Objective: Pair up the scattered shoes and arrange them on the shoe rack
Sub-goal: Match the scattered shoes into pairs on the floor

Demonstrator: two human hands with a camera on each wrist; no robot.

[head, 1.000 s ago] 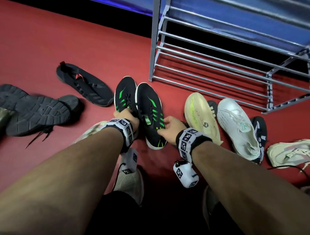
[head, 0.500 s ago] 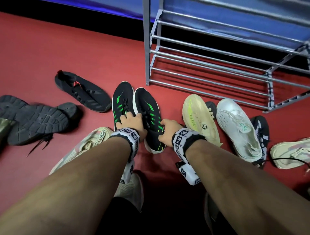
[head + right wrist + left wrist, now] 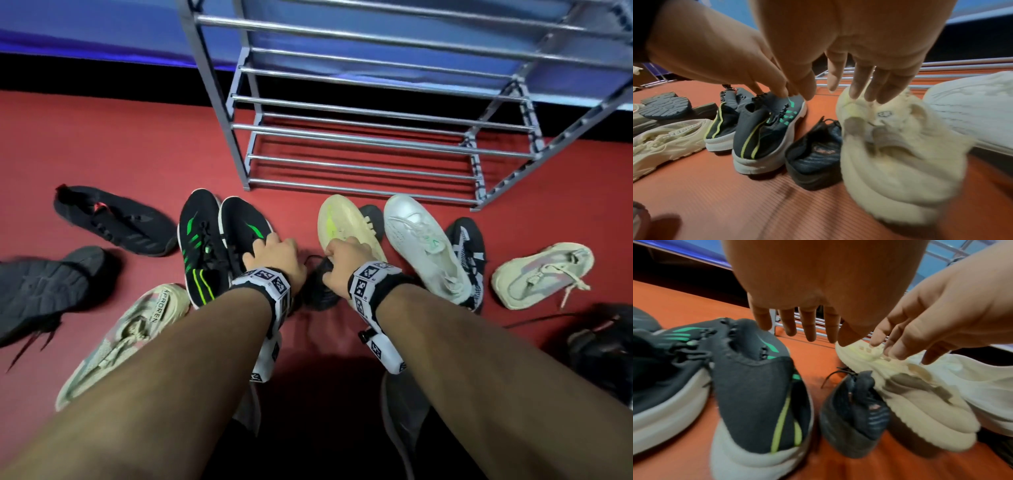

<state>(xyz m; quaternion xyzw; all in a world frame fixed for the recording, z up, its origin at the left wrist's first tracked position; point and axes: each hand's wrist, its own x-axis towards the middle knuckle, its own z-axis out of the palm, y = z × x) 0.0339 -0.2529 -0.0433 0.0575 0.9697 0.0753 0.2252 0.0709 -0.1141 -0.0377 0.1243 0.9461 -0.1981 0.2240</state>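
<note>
Two black shoes with green stripes (image 3: 202,246) (image 3: 243,226) stand side by side on the red floor, toes toward the shoe rack (image 3: 359,168). My left hand (image 3: 274,253) hovers over the right one of the pair (image 3: 756,378), fingers (image 3: 809,326) straight, holding nothing. My right hand (image 3: 342,260) reaches onto an upturned cream shoe (image 3: 342,222) (image 3: 890,154), its straight fingers (image 3: 861,84) touching the sole. A small dark shoe (image 3: 318,291) (image 3: 855,415) lies between the two hands. The rack's bars carry no shoes.
A white shoe (image 3: 421,246), a black-and-white knit shoe (image 3: 469,246) and a beige shoe (image 3: 541,274) lie to the right. At left lie a black shoe (image 3: 113,222), an upturned dark shoe (image 3: 44,287) and a beige shoe (image 3: 130,332). Another dark shoe (image 3: 603,346) sits at far right.
Both hands have let go of the black-green pair, which now stands together. The left hand shifted right over it. The right hand moved right onto the cream shoe.
</note>
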